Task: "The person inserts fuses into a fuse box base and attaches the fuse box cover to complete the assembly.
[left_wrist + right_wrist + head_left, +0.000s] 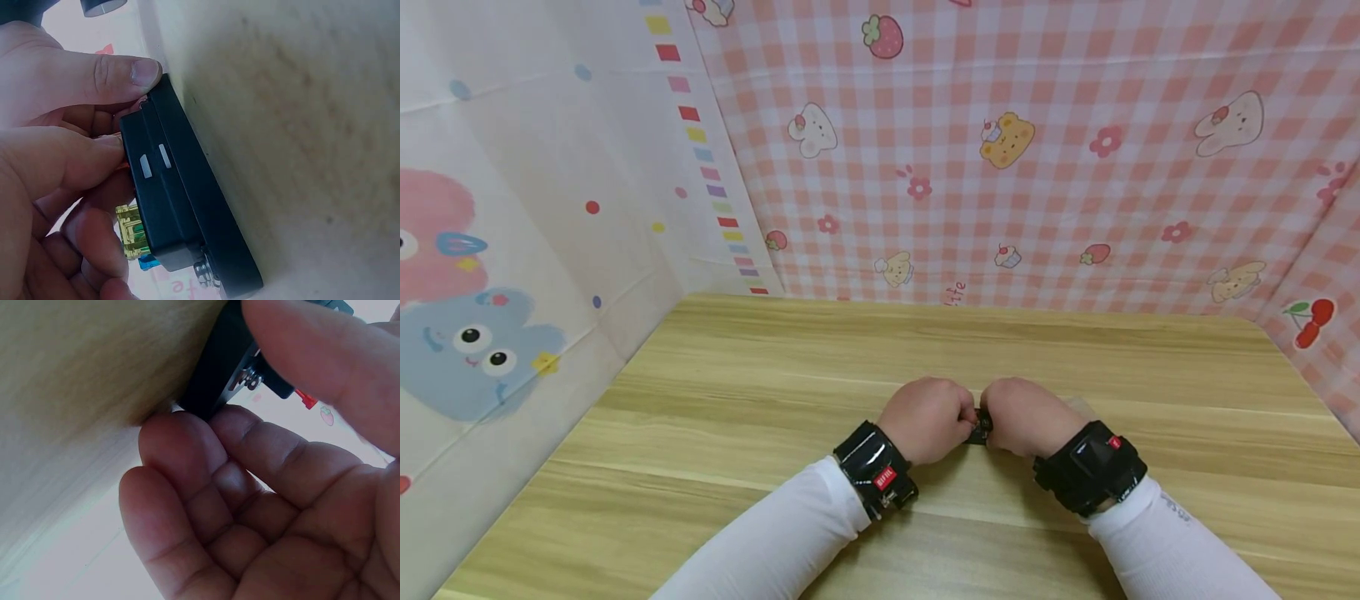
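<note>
Between the two hands, low over the table, is a black fuse block (979, 433) with coloured blade fuses. In the left wrist view the fuse block (172, 194) stands tilted, with a yellow blade fuse (131, 231) and a blue one (149, 261) on its face. My left hand (928, 419) pinches an orange-red blade fuse at the block, mostly hidden by the fingers. My right hand (1030, 417) grips the block by its end, thumb on one side and fingers curled at the other. A red fuse (306, 399) shows beyond the right thumb in the right wrist view.
The hands work over a wood-grain table (737, 400). A pink checked cloth (1037, 208) hangs behind it and a white printed cloth (550, 250) at the left. Something pale and translucent (1081, 407) lies behind the right wrist, its kind unclear.
</note>
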The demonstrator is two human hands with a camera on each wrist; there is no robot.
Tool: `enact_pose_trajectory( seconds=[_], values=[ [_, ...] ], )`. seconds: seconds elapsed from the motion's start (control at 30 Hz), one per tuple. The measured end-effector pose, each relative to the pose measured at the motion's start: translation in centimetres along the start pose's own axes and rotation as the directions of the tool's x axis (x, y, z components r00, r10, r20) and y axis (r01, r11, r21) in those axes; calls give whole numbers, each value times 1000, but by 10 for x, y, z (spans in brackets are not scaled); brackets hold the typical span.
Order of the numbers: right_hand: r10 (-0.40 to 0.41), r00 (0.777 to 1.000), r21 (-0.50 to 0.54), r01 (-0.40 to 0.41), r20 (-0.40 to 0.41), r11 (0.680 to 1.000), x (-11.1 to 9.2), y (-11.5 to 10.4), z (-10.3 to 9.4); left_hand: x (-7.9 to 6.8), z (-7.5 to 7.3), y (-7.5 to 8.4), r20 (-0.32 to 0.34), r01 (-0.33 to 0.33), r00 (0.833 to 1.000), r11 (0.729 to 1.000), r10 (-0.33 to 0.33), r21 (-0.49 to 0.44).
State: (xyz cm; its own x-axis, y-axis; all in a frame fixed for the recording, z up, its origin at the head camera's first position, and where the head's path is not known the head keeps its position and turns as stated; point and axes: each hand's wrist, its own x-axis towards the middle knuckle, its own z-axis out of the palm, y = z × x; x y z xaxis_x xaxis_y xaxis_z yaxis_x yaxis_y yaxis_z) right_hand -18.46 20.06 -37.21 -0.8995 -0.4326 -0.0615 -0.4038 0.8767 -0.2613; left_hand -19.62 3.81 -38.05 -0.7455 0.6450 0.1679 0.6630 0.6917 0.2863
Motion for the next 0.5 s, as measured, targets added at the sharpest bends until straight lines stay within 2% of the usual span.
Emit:
enact_pose_trajectory(
  seconds=[0.5],
  values=[
    [-10,1000,-7,10,-4,1000,0,0,0,1,1,2,-7,-10,1000,1000,10,23]
  ],
)
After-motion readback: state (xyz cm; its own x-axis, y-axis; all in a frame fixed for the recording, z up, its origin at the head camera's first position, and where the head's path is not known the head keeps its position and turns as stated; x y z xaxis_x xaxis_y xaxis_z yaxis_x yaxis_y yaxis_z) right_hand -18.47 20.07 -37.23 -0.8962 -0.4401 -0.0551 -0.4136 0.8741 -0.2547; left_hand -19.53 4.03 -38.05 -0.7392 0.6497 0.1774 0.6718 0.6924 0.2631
